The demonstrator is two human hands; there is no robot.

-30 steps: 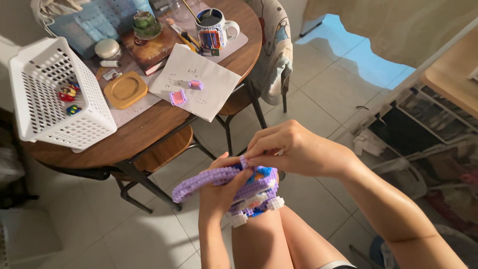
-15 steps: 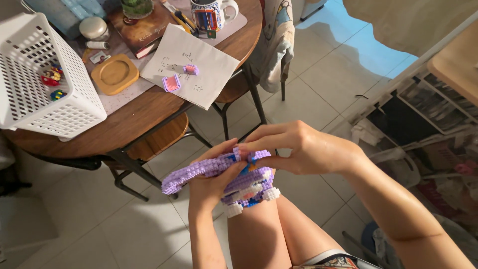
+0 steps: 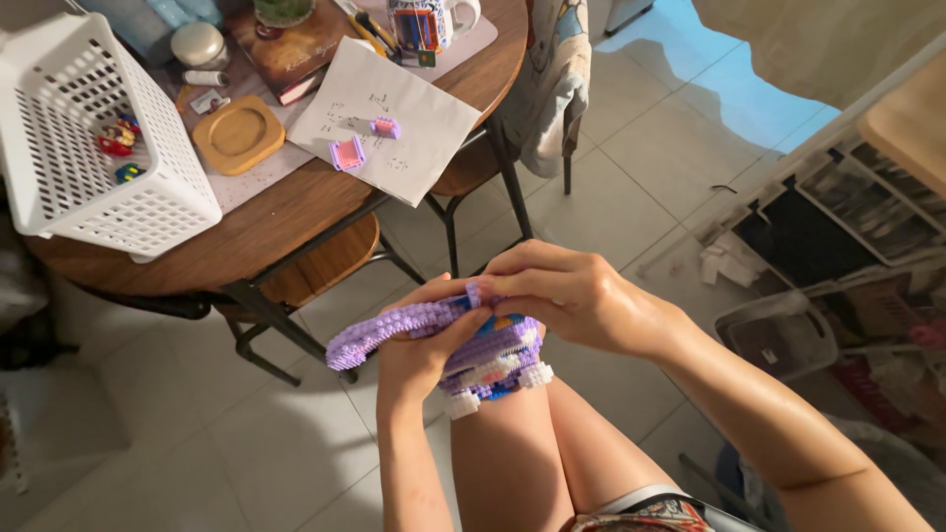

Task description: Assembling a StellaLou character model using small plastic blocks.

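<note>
Head view, looking down over the person's knees: both hands meet around a purple model built of small plastic bricks point(image 3: 473, 347), with white knobs along its lower edge and a long purple strip curving out to the left. It sits on top of the person's bare thighs, above the pale tiled floor point(image 3: 148, 443). The left hand point(image 3: 419, 350) comes up from below and is wrapped around the model's left side, thumb pressed over the top edge, grasping it. The right hand point(image 3: 567, 296) reaches in from the right, its fingers curled down onto the model's upper edge and pinching there, touching the left thumb. Whether a loose brick sits under those fingertips cannot be told.

Beyond the hands stands a round wooden table point(image 3: 296, 212) with dark metal legs. On it lies a white sheet of paper point(image 3: 414, 133), carrying two small pink and purple brick pieces point(image 3: 348, 154) near its left edge. Just beside the paper is a round wooden coaster point(image 3: 236, 133), and further left a white perforated plastic basket point(image 3: 108, 148) holding a few coloured bits. A colourful mug point(image 3: 424, 20) stands at the far rim of the table. A chair draped with a patterned cloth point(image 3: 557, 69) is tucked in on the right.
</note>
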